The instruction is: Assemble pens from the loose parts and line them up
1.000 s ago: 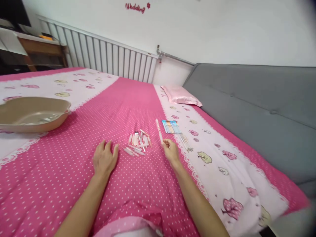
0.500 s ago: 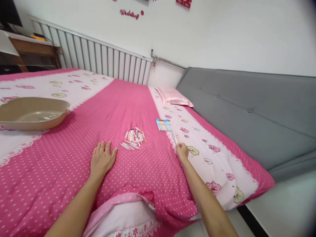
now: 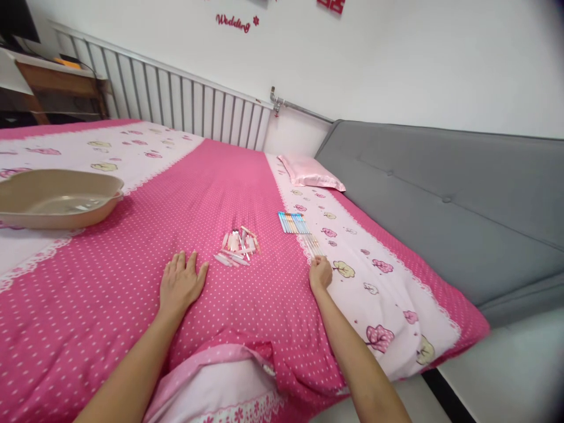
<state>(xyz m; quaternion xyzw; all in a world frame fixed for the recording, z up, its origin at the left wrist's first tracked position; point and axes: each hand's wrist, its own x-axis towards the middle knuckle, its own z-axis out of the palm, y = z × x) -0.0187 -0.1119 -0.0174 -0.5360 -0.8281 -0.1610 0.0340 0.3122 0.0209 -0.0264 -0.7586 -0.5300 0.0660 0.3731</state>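
My left hand lies flat on the pink dotted bedspread, fingers spread, holding nothing. Just to its right is a loose pile of pale pink and white pens, some with dark tips. A neat row of blue and orange-toned pens lies further right, on the lace border. Below that row, slim pale pens lie side by side. My right hand is closed at their near end, fingertips pinched on a slim pale pen; its lower end is hidden by the fingers.
A beige plastic basin with small pale items inside stands on the bed at left. A pink pillow rests near the grey headboard. A white radiator runs along the wall, with a desk at far left.
My right hand has shifted slightly left and come in against the near end of the slim pens. The left hand stays flat in place.
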